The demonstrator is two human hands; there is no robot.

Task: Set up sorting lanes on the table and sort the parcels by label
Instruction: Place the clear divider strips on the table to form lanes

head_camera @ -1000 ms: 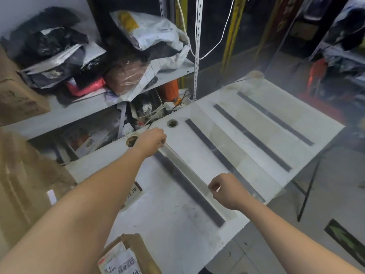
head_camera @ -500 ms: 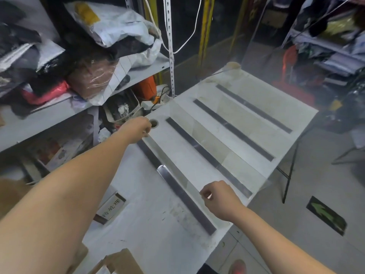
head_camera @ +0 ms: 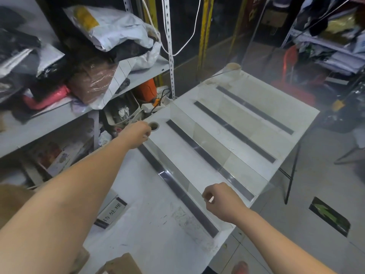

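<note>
The white tabletop carries 4 dark strips. Bagged parcels lie heaped on the shelf to its left. A clear divider panel stands upright over the nearest strip. The left hand pinches its far top corner, and the right hand pinches its near one.

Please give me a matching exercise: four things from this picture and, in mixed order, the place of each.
1. left hand
2. right hand
3. label sign
4. green arrow

a. on the floor
b. at the far end of the clear divider
c. flat on the table
d. at the near end of the clear divider

Pairs: 1-b, 2-d, 3-c, 4-a
</note>
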